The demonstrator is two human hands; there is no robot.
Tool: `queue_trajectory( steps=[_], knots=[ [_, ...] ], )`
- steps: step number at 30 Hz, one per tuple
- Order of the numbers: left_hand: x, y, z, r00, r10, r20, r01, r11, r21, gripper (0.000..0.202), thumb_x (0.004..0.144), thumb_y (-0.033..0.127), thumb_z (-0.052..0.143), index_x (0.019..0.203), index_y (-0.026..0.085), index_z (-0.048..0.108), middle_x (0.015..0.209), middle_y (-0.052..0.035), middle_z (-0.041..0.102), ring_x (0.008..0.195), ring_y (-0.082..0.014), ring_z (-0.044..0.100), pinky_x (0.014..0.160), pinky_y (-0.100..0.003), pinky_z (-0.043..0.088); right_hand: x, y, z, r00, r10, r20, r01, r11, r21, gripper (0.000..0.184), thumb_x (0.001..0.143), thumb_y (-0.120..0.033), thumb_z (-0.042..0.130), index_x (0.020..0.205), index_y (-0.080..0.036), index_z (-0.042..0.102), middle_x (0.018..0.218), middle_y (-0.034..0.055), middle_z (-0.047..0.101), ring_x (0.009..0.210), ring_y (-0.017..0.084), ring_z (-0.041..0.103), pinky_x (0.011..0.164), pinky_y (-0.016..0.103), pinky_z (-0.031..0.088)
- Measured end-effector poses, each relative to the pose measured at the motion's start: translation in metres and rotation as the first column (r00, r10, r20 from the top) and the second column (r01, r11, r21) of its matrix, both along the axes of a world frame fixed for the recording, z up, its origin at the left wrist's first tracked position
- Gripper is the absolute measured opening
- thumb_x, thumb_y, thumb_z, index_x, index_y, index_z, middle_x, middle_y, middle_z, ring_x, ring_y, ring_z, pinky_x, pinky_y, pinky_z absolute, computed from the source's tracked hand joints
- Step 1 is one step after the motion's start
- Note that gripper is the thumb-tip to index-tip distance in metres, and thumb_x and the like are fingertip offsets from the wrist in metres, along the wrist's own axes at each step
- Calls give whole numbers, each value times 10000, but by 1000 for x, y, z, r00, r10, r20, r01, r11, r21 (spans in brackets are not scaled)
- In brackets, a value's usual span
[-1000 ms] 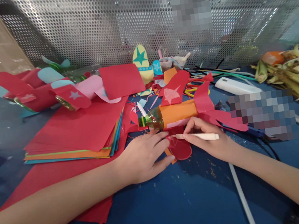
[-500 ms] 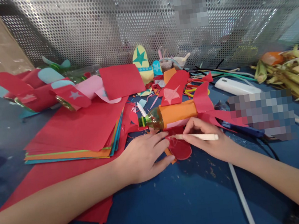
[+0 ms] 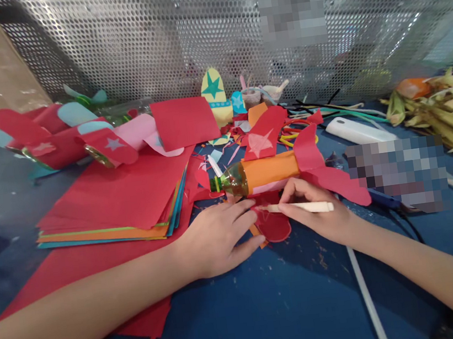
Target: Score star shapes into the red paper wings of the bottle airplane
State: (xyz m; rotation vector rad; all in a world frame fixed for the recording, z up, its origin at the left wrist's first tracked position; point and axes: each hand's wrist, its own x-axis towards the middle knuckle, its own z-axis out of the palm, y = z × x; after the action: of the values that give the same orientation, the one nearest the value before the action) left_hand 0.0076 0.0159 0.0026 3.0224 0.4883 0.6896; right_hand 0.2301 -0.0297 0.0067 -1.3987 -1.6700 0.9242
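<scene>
My left hand [image 3: 219,237] lies flat, fingers stretched, pressing down a small rounded red paper piece [image 3: 275,227] on the blue table. My right hand [image 3: 320,215] pinches a white pen [image 3: 302,207] whose tip touches that red piece. Just behind both hands lies a bottle plane [image 3: 268,172]: a green-capped bottle wrapped in orange paper with red paper wings, one bearing a pale star.
A stack of coloured paper sheets [image 3: 122,200], red on top, lies to the left. More red paper planes [image 3: 60,141] sit at the back left. Paper scraps, a yellow rocket cut-out [image 3: 214,96], a white oblong object [image 3: 355,130] and dried leaves [image 3: 444,113] lie behind. A perforated metal screen [image 3: 130,43] closes the back.
The pen has shifted slightly over the red piece. My left hand has stayed put.
</scene>
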Motion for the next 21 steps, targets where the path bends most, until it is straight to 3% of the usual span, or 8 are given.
queue_trajectory(
  steps=[5, 9, 15, 21],
  knots=[
    [0, 0, 1, 1000, -9, -5, 9, 1000, -9, 375, 978, 379, 358, 1007, 97, 603, 1109, -159, 647, 937, -261, 642, 806, -395, 529, 3, 1, 1, 990, -64, -122, 68, 997, 31, 214, 913, -311, 412, 719, -227, 444, 564, -40, 499, 559, 131, 522, 554, 257, 404],
    [-1, 0, 1, 1000, -3, 5, 3, 1000, -11, 366, 980, 387, 358, 1032, 112, 594, 1135, -152, 642, 962, -249, 638, 833, -392, 524, 3, -1, 4, 990, -68, -124, 75, 996, 53, 278, 947, -345, 357, 726, -222, 474, 461, -67, 415, 478, 124, 457, 537, 258, 386],
    [-1, -1, -1, 1000, -1, 11, 1, 1000, -9, 395, 984, 386, 347, 1126, 94, 571, 1174, -167, 628, 1002, -266, 627, 844, -411, 521, 1, -7, 6, 997, -50, -52, 51, 999, 7, 241, 861, -370, 533, 691, -221, 452, 532, -62, 428, 481, 105, 395, 480, 242, 332],
    [0, 0, -1, 1000, -12, -15, 12, 1000, -18, 397, 985, 378, 328, 1042, 111, 616, 1157, -164, 633, 972, -268, 636, 818, -409, 523, 1, -5, 3, 995, -67, -71, 67, 998, -2, 210, 853, -355, 522, 719, -229, 420, 521, -68, 434, 474, 107, 409, 469, 236, 331]
  ],
)
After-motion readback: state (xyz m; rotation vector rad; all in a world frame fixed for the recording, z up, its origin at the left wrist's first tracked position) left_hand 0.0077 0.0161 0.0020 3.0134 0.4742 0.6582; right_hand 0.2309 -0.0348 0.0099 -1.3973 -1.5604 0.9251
